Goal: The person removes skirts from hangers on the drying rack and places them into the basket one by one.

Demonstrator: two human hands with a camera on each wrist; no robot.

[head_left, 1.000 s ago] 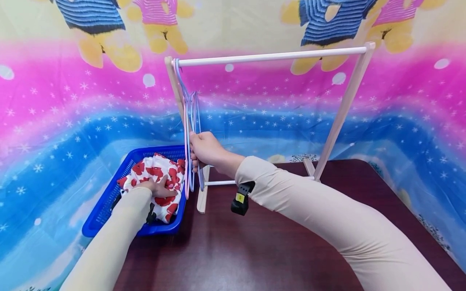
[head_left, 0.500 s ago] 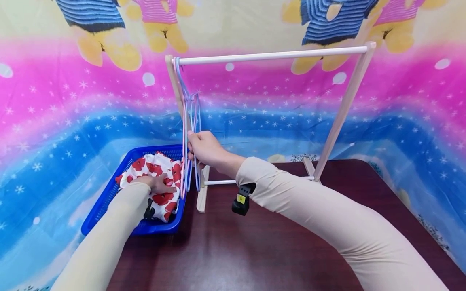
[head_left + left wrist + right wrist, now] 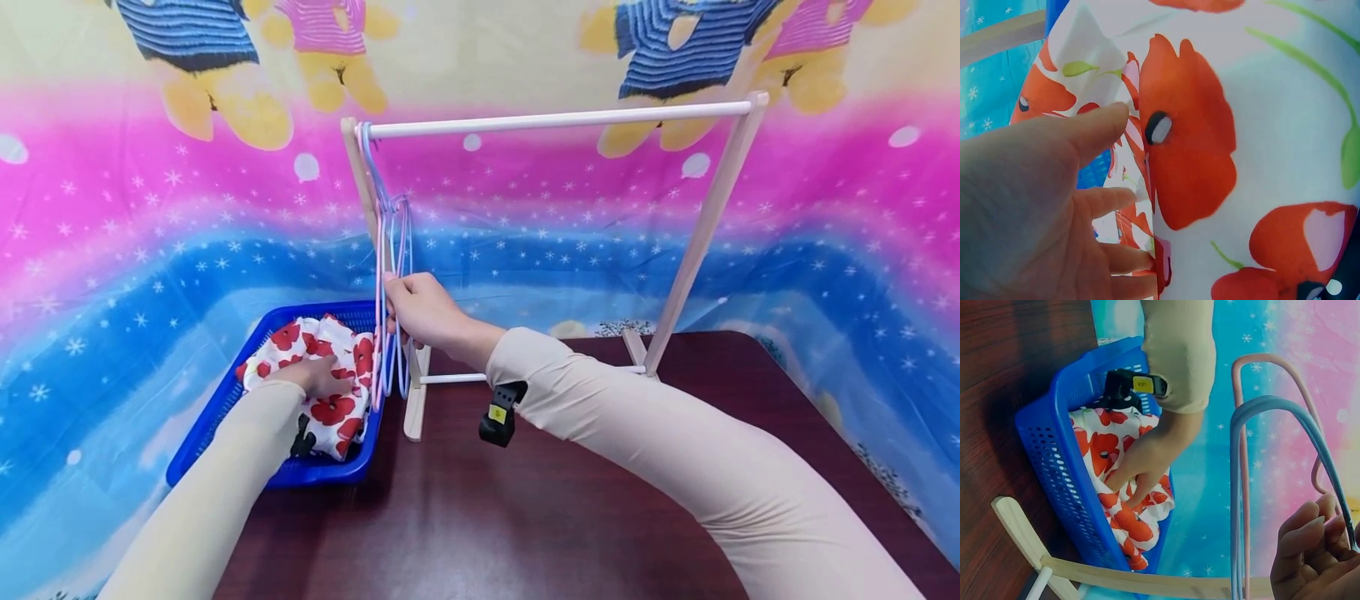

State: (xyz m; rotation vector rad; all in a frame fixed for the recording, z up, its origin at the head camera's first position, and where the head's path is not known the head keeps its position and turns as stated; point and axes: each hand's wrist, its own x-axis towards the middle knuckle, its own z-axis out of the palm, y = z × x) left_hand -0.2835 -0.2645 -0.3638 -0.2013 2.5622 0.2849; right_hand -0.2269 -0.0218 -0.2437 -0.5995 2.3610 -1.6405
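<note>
My left hand (image 3: 321, 377) rests on a white cloth garment with red poppies (image 3: 337, 410), bunched in a blue plastic basket (image 3: 322, 475). In the left wrist view, its thumb and fingers reach out loosely along a fold of the fabric. My right hand (image 3: 427, 310) holds a light blue hanger (image 3: 1272, 403) by its side, the fingers curled about it. Beside that hanger hangs a pink one (image 3: 1266, 359). Several thin hangers are grouped at the left end of the rail (image 3: 562, 120), partly hidden by the right hand.
A wooden rack stands on the dark red table (image 3: 525, 517), its right post (image 3: 705, 233) well away from the hangers. The basket sits at the table's left edge, close to the rack's left foot (image 3: 414, 417). A patterned curtain (image 3: 525, 250) surrounds the table.
The pink and blue hangers have shifted slightly left with my right hand. My left hand has drawn back a little to the left over the poppy cloth.
</note>
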